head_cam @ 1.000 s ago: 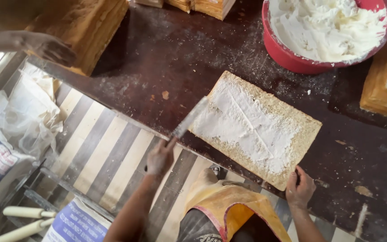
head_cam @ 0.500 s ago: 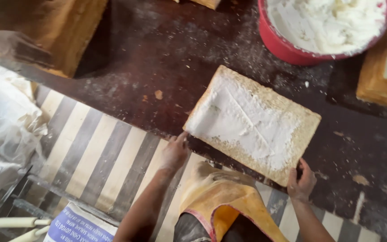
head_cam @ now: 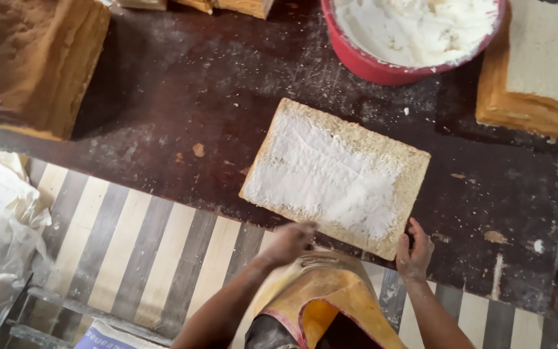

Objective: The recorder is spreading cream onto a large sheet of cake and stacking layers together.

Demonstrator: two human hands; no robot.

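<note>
A flat rectangular sponge slab (head_cam: 337, 171), its top spread with white cream, lies tilted on the dark wooden table (head_cam: 163, 97) near the front edge. My left hand (head_cam: 290, 241) is blurred and curled at the middle of the slab's near edge; whether it holds anything is hidden. My right hand (head_cam: 413, 249) grips the slab's near right corner with its fingers on the edge. No knife blade shows now.
A red bowl (head_cam: 382, 70) of white cream stands at the back. Stacked sponge slabs (head_cam: 537, 97) sit at the right and a big brown block (head_cam: 33, 64) at the left. Below the table are a striped floor (head_cam: 130, 245) and white bags (head_cam: 1, 213). My yellow apron (head_cam: 337, 291) hangs below.
My left hand, which held a knife against the slab's left corner, has moved right along the near edge. The knife is no longer seen. My right hand stays at the right corner.
</note>
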